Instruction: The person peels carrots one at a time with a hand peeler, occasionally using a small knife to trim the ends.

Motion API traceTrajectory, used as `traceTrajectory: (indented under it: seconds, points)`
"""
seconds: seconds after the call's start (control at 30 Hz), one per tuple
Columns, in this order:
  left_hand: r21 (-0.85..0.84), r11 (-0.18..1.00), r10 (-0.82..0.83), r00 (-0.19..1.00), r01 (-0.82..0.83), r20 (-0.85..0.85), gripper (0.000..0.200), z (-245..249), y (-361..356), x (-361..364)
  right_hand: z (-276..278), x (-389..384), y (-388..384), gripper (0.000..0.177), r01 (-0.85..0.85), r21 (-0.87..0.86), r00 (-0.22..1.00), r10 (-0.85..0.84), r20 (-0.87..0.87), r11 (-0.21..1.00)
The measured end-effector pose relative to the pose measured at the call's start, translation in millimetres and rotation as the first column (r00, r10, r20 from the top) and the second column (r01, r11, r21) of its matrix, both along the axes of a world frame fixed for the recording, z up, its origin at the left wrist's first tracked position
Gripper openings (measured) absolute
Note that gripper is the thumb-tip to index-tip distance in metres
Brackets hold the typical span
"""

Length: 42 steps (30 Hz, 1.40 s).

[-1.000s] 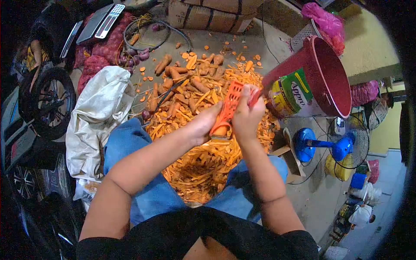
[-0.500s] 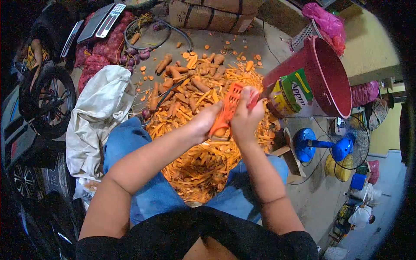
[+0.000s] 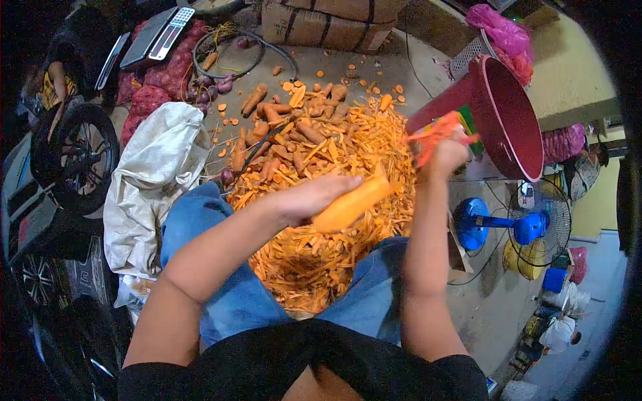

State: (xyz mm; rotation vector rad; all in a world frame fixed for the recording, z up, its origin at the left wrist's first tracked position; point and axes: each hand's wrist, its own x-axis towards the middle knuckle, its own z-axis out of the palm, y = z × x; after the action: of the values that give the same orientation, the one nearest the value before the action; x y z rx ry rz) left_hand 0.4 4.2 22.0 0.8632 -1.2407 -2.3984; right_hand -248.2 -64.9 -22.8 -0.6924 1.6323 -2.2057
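Note:
My left hand (image 3: pixel 313 197) is closed round a thick peeled carrot (image 3: pixel 353 206), which points up to the right over the heap. Out to the right, my right hand (image 3: pixel 447 158) grips an orange plastic peeler (image 3: pixel 433 136), blurred by motion and apart from the carrot. Below both hands spreads a pile of carrot peelings (image 3: pixel 314 257) between my knees. Unpeeled carrots (image 3: pixel 311 131) lie at its far side, with cut carrot ends scattered beyond.
A tilted red bucket (image 3: pixel 485 100) stands right, just behind the peeler. Near it are a blue fan (image 3: pixel 471 224) and a cardboard box (image 3: pixel 458 257). A white sack (image 3: pixel 150 187), onions (image 3: pixel 224 85) and a motorcycle wheel (image 3: pixel 80 157) are left; a wrapped carton (image 3: pixel 328 27) is at the back.
My hands have moved apart. The right one has swung the peeler up and right toward the bucket, while the carrot in my left hand has come into full view.

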Motion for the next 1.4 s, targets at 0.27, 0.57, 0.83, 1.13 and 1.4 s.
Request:
traceTrajectory:
  seconds: [0.27,0.57,0.83,1.13,1.4]
  points:
    - [-0.691,0.723,0.284,0.923,-0.028,0.26,0.041,-8.0,-17.1,13.6,47.3,45.5,60.3,0.014,-0.487,0.695,0.612,0.774,-0.16,0.529]
    - [-0.858,0.513,0.377,0.898,0.003,0.229,0.03,-11.2,-16.0,15.6,57.1,102.8,105.7,0.017,-0.161,0.918,0.377,0.882,-0.282,0.362]
    - [-0.889,0.447,0.058,0.989,0.097,0.137,0.031,12.1,-1.4,23.9,1.3,79.9,92.4,0.019,-0.278,0.894,0.443,0.872,-0.206,0.353]
    - [-0.957,0.291,0.362,0.922,0.024,0.134,0.029,-7.8,-11.0,18.0,-34.1,127.5,89.7,0.025,-0.679,0.715,0.387,0.909,0.155,0.168]
    - [-0.91,0.409,0.491,0.857,-0.068,0.157,0.033,-16.9,-24.5,28.2,-29.8,117.8,66.0,0.019,-0.821,0.36,0.56,0.744,0.363,0.443]
